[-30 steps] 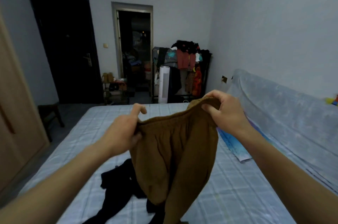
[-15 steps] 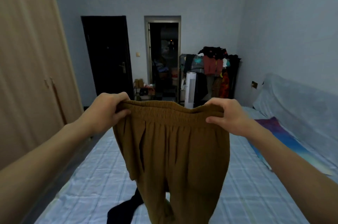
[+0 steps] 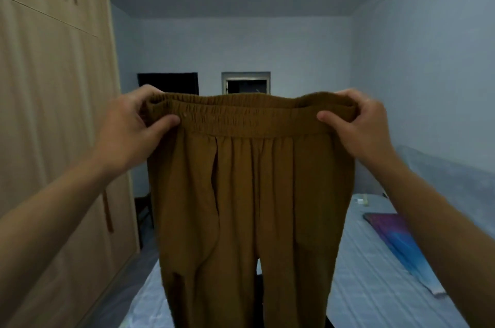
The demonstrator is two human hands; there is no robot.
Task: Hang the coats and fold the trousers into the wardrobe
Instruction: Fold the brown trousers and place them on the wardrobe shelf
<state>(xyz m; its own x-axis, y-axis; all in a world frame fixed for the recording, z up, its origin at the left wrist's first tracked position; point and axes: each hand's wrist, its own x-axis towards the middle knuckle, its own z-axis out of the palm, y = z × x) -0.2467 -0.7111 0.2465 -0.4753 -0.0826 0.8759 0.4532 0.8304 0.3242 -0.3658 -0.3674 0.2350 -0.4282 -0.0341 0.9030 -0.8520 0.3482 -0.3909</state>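
both bare forearms rise from the lower corners, reaching forward and up, with the wrists about level and well apart. the left hand [image 3: 128,132] and right hand [image 3: 360,129] each pinch one end of the waistband of the brown trousers [image 3: 249,180], thumbs pressed on the near face and fingers curled over the top edge.

My feed dim and blue-grey, flat soft light from a source outside my view, faint shadows in the folds of the trousers [image 3: 281,180], wardrobe [image 3: 53,113] lines bowed at the left edge, far doorway [image 3: 246,85] soft and smeary.
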